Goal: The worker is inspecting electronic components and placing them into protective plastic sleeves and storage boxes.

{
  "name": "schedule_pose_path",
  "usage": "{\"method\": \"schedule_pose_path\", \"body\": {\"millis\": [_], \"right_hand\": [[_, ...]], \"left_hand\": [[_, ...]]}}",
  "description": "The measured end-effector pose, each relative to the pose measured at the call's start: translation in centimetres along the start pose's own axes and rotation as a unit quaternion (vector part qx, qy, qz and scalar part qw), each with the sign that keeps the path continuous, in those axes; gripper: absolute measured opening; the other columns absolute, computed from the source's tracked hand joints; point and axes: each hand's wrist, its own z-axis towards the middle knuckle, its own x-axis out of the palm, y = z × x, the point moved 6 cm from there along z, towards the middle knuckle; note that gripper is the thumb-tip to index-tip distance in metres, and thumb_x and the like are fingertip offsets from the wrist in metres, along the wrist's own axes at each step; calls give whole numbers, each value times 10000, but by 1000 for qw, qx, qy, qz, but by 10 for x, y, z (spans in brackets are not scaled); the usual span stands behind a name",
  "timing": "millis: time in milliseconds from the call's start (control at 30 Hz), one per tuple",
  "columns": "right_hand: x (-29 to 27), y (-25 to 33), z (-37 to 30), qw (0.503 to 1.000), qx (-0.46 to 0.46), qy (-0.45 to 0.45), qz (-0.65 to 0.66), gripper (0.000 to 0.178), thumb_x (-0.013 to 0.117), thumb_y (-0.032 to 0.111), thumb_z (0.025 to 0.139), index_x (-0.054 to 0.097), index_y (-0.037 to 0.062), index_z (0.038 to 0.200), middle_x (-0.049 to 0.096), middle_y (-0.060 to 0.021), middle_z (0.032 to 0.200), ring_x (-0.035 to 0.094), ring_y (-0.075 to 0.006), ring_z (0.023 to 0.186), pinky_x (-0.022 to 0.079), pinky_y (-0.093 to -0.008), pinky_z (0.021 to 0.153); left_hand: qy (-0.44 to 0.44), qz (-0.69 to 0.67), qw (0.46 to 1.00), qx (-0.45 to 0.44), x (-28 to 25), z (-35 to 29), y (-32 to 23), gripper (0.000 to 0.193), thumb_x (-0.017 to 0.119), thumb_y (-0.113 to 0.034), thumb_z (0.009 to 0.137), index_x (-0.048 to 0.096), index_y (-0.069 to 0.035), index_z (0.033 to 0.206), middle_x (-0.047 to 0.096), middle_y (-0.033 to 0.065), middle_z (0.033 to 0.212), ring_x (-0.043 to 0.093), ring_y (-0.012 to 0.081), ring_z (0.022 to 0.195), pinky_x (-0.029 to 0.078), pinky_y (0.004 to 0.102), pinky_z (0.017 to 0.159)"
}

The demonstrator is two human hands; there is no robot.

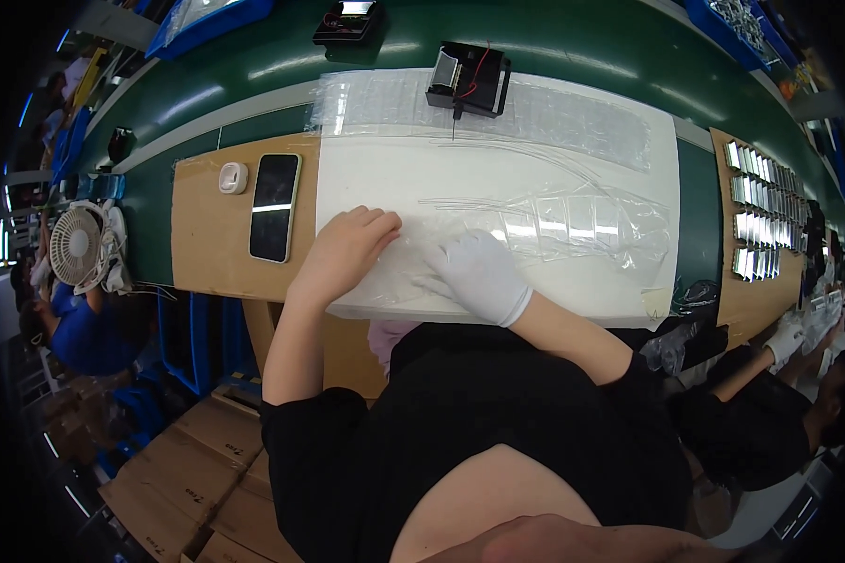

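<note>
My left hand (352, 251), bare, has its fingers bent together on the edge of a thin clear plastic bag (399, 267) at the near side of a white board (376, 174). Beside it on the right, my right hand (481, 277) wears a white glove and is closed on the same crinkled plastic. What lies inside its fist is hidden. More clear plastic film (573, 225), creased into sections, spreads over the board to the right. Thin, pale strands (507, 147) lie loosely behind it.
A black box (469, 80) with a red wire stands on a clear plastic strip (582, 122) at the back. Left are a phone (274, 206) and a small white case (233, 178). Rows of shiny metallic pieces (760, 211) lie right, near a co-worker's gloved hand (784, 340).
</note>
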Motion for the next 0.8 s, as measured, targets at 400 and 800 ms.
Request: {"method": "schedule_pose_path", "body": {"millis": [400,800], "right_hand": [[-28,20,16,987,-105,-118,-30,226,688,313,875,640,117,979,611,-55,795,592,-248,663,491,-357,641],[12,16,11,985,-166,42,-1,145,637,247,921,651,117,984,651,-52,895,631,-252,734,509,-361,683]], "left_hand": [[109,-104,980,-133,-3,25,21,132,666,-194,981,691,-64,977,693,51,815,594,189,689,457,306,673],[45,-257,963,-73,8,36,40,53,693,-72,944,691,-36,983,682,46,825,558,152,710,438,263,687]]}}
